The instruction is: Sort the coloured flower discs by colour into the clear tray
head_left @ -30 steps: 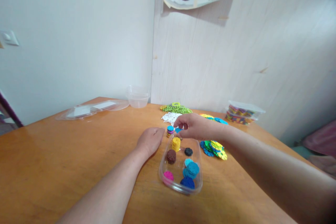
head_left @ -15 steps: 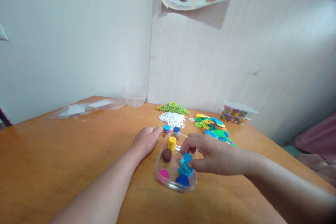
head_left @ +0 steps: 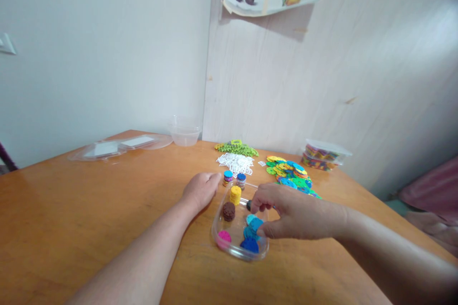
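Note:
A clear plastic container (head_left: 217,228) holds stacks of notched plastic discs: yellow discs (head_left: 235,195), brown discs (head_left: 229,211), pink discs (head_left: 224,238) and dark blue discs (head_left: 249,245). Over its right side is my right hand (head_left: 286,209), thumb and fingers apart, nothing seen between them. Below the thumb lie loose light blue discs (head_left: 252,229), and a black disc (head_left: 249,205) is partly hidden behind the fingers. My left hand (head_left: 202,189) rests closed on the table, left of the container; its palm side is hidden. Just beyond stand two small mixed-colour stacks (head_left: 228,177).
Farther back on the wooden table (head_left: 118,209) lie white grid pieces (head_left: 235,164), green pieces (head_left: 236,148) and a heap of coloured discs (head_left: 291,174). A filled clear box (head_left: 325,154) stands right; an empty tub (head_left: 185,131) and clear lids (head_left: 107,148) are left.
My right hand has parted its fingers and shifted slightly; the blue disc that was at its fingertips now lies with the other light blue ones. My left hand has stayed put.

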`<state>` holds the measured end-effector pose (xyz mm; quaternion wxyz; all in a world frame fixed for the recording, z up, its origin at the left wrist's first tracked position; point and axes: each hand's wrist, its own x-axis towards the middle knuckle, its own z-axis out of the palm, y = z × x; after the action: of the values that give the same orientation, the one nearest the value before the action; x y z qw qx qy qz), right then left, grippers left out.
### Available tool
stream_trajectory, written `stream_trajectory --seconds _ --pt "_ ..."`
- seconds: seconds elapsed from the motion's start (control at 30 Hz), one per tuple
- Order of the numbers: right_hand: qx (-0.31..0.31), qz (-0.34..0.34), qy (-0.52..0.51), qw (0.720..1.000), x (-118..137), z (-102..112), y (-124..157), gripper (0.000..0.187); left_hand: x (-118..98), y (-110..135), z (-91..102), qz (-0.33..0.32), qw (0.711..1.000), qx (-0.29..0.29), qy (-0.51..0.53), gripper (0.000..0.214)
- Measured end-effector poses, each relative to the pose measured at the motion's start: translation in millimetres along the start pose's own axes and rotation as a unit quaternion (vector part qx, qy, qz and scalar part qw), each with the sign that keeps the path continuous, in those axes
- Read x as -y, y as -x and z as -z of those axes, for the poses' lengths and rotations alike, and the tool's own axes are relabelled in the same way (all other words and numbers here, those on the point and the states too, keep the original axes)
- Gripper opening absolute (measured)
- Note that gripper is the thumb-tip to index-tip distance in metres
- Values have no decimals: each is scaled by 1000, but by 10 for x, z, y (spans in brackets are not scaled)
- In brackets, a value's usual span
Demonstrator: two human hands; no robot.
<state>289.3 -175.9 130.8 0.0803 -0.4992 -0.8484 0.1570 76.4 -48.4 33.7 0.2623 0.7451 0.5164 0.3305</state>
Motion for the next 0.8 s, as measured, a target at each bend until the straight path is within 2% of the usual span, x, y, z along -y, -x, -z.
stream_trajectory --seconds 0.2,0.37,0.6,0.8 --pt "-47 -36 -27 998 -44 79 -107 17 14 -7 -6 -7 1000 6 7 50" --pt "-105 -38 -9 994 -167 82 -457 19 53 -14 -26 -10 1000 -1 15 47" --pt "-78 -56 76 992 -288 38 -1096 29 72 -17 -42 -10 1000 -5 22 48" --pt "-35 -60 115 991 -351 4 -1390 38 68 -19 -42 -8 1000 -6 17 50"
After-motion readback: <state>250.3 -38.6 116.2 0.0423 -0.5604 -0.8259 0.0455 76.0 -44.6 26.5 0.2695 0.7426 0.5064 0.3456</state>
